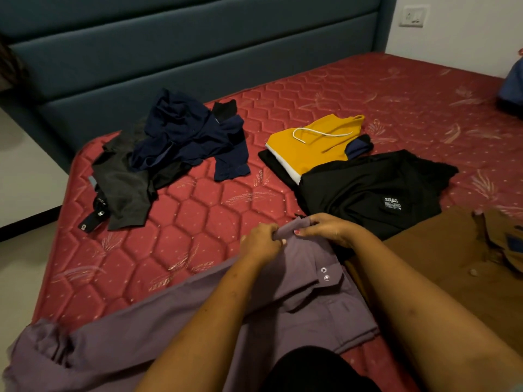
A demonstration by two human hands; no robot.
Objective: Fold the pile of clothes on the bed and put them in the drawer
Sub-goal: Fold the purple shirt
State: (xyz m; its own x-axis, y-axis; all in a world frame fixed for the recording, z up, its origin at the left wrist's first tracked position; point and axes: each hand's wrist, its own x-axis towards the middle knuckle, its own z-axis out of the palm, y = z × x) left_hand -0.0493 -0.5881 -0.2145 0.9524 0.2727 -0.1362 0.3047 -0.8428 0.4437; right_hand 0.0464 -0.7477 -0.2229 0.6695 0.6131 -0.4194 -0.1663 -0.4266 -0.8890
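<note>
A purple button shirt (169, 329) lies spread across the near part of the red mattress (198, 216). My left hand (261, 241) and my right hand (328, 227) both pinch its far edge, close together. An unfolded heap of navy clothes (184, 134) and grey trousers (121, 182) with a belt sits at the far left. A folded yellow hooded top (314, 145) lies at mid-bed, a black garment (368, 190) with a small label beside it, and a brown shirt (441, 261) at the right. No drawer is in view.
A teal padded headboard (198, 52) runs along the back. A wall socket (411, 15) sits at the top right. A blue object (513, 83) shows at the right edge. Pale floor (22, 267) lies left of the bed.
</note>
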